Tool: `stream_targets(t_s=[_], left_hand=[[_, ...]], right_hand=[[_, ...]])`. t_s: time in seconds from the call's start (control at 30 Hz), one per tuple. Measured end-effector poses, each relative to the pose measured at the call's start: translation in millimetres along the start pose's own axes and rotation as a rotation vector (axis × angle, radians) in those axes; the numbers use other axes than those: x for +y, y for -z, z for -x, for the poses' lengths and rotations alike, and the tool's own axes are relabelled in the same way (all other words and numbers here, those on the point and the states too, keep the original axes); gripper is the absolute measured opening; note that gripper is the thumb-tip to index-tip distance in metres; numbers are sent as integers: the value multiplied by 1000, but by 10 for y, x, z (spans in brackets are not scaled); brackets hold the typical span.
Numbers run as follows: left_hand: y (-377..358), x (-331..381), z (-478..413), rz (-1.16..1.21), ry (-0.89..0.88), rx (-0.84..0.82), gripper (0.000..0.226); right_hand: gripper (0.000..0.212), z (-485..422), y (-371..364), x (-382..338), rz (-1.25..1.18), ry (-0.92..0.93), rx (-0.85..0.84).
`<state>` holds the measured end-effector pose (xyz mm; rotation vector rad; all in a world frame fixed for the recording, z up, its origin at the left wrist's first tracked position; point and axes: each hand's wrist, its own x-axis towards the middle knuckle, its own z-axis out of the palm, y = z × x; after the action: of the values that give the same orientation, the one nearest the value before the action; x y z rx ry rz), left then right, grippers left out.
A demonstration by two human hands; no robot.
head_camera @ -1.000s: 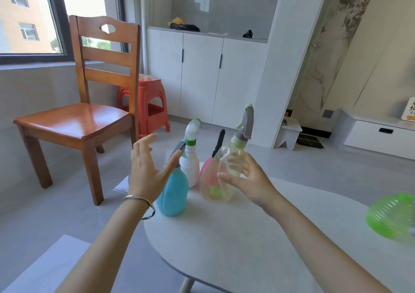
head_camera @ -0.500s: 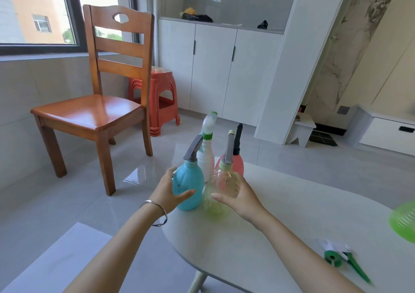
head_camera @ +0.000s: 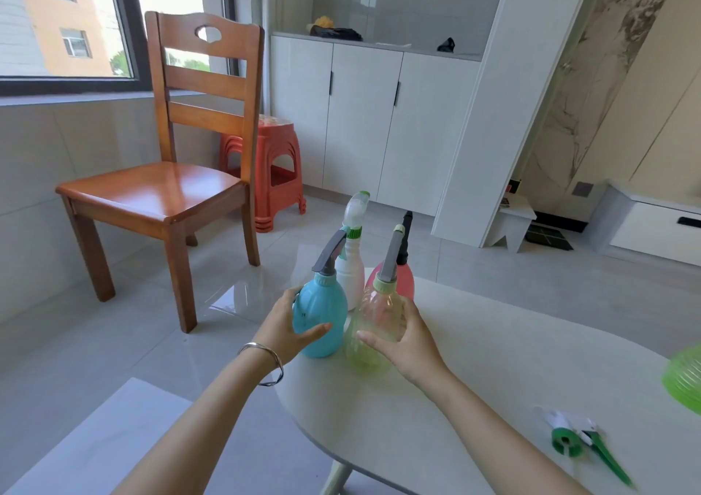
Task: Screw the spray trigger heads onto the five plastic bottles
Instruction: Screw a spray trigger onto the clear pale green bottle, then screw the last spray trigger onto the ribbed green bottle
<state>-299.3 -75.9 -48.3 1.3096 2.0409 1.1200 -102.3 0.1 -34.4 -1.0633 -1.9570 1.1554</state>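
Observation:
Several bottles with trigger heads on stand at the far left end of the white table (head_camera: pixel 474 380). My left hand (head_camera: pixel 282 325) wraps the blue bottle (head_camera: pixel 322 312), which carries a grey trigger. My right hand (head_camera: pixel 406 346) holds the clear yellow-green bottle (head_camera: pixel 373 327), also upright with a grey trigger. Behind them stand a white bottle (head_camera: pixel 351 267) with a white-green trigger and a pink bottle (head_camera: pixel 400 278) with a black one. A green bottle (head_camera: pixel 684 380) shows at the right edge, its top out of view. A loose white-green trigger head (head_camera: pixel 576 437) lies on the table at the near right.
A wooden chair (head_camera: pixel 167 183) stands on the floor left of the table, with a red plastic stool (head_camera: pixel 273 168) behind it. White cabinets (head_camera: pixel 364 123) line the back wall. The table's left edge runs just under my left wrist.
The clear bottle has come down from a lifted, tilted hold to stand upright beside the blue one. My left hand went from open in the air to closing around the blue bottle.

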Motion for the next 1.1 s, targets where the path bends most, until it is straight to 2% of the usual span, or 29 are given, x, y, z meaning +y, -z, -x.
stream_targets(t_s=[0.17,0.37,0.5,0.63,0.73,0.87,0.97,1.1], left_hand=[[77,94,25,-20,-21,44,89],[296,432,124,-6,-162,256,91],[262,726,282,4,-325,417,76],[155,1135,439,159,-504,530,54],[-88,1431,530,176,-599,459,49],[-607,1661,565,129,-630,275,51],[-999,1740,516,66,-626,157,53],[-1502,1853,441,11,-607,4,59]], right_hand=[[71,9,-17,13,4,4,6],[82,58,18,-58,-31,35,-10],[90,179,188,-175,-106,74,0],[72,306,510,-275,-163,161,42],[76,403,860,-243,-146,186,104],[66,574,1396,-26,-104,177,193],[60,714,1819,243,-70,150,332],[68,902,2359,649,25,104,568]])
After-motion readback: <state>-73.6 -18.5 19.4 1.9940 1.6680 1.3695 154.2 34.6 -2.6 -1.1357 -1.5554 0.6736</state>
